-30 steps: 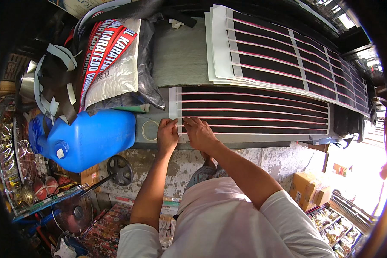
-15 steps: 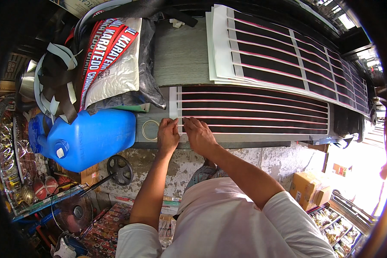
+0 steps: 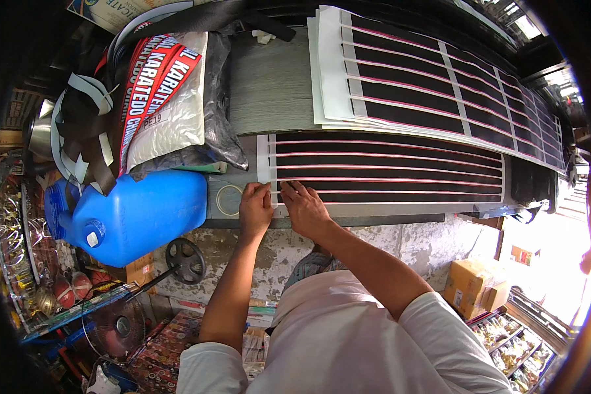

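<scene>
A long sheet [image 3: 387, 172] printed with black bands and thin white and pink lines lies on the grey work surface in front of me. My left hand [image 3: 256, 207] is closed in a pinch at its white left margin [image 3: 263, 159], close to the near corner. Just right of it, my right hand [image 3: 306, 209] is bent over the sheet's near left end, fingers curled together and fingertips at a pale line. Whatever small part lies between the fingertips is hidden. A pale ring [image 3: 230, 200], like a tape roll, rests left of my left hand.
Behind, a stack of similar banded sheets [image 3: 407, 79] lies on a raised grey board [image 3: 269, 85]. To the left are a blue jerrycan [image 3: 144, 213] and a packed bag [image 3: 171, 105] with dark straps. Below stand a fan [image 3: 115, 325] and a cardboard box [image 3: 474, 289].
The view has shifted slightly. Both hands stay at the sheet's near left corner, with only a slight movement of the fingers.
</scene>
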The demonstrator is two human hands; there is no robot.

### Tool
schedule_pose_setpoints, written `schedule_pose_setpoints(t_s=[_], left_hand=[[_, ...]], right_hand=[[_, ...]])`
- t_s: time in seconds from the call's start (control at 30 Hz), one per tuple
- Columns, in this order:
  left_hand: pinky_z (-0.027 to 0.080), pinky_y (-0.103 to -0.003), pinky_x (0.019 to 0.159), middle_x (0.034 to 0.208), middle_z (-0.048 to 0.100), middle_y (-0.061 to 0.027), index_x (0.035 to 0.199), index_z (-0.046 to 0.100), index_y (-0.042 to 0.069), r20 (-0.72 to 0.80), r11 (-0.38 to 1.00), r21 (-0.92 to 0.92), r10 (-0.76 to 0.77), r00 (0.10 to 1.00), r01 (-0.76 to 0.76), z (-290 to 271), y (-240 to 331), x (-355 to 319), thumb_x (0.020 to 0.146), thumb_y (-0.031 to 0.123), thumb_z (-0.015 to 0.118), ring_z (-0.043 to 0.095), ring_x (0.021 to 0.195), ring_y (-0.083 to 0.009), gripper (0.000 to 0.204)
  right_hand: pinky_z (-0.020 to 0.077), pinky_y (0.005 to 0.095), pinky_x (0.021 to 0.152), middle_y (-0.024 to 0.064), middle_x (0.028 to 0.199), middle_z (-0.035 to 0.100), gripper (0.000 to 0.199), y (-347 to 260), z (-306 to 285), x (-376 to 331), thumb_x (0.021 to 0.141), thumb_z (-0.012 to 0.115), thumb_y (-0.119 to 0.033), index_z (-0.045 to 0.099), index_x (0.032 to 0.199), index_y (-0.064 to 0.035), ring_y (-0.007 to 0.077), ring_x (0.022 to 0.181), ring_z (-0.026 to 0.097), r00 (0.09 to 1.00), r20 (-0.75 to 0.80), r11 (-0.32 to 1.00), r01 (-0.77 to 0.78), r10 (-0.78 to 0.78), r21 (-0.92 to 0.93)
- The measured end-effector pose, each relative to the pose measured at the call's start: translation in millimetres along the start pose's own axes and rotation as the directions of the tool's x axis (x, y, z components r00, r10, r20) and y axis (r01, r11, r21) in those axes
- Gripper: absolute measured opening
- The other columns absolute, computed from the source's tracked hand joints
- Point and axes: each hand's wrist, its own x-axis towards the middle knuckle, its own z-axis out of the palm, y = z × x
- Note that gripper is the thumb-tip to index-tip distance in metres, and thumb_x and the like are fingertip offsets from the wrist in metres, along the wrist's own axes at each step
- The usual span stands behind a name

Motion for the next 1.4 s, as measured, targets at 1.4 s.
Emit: schedule_pose_setpoints(t_s=[1.4], left_hand=[[0.056,-0.05,0.097,0.123,0.069,-0.013,0.116,0.072,-0.001,0.41,0.872,0.23,0.316,0.855,-0.433,-37.0,0.5,47.3,0.088,0.009,0.076,0.067,0.12,-0.0326,0.03]], right_hand=[[0.0327,0.0613,0.129,0.0011,0.178,0.033,0.069,-1.2,-20.1,10.4,0.095,0.064,-0.014,0.05,0.163,-0.0122,0.0223,0.165,0.032,0.913,0.374,0.985,-0.17,0.162,-0.013]])
